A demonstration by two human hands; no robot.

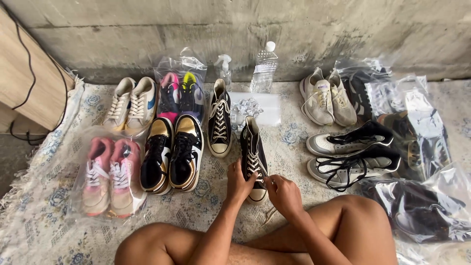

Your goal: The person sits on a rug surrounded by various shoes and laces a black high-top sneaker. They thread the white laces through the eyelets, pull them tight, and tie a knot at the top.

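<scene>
Both hands' fingers, left hand [239, 182] and right hand [283, 194], pinching black sneaker [253, 157] laces beside bagged pink shoes [105, 176]

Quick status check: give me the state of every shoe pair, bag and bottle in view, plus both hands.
Black canvas high-top sneaker: upright, laces being handled.
Left hand: gripping the sneaker's toe.
Right hand: pinching a lace.
Second black high-top: upright, laced.
Pink sneakers: sealed in clear bag.
Black-and-gold sneakers: unbagged, upright.
Black-and-white sneakers: on their sides.
Clear plastic water bottle: upright, capped.

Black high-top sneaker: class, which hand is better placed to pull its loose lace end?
Probably the right hand: the loose lace end trails just beside it, while the left hand steadies the black high-top sneaker.
</scene>
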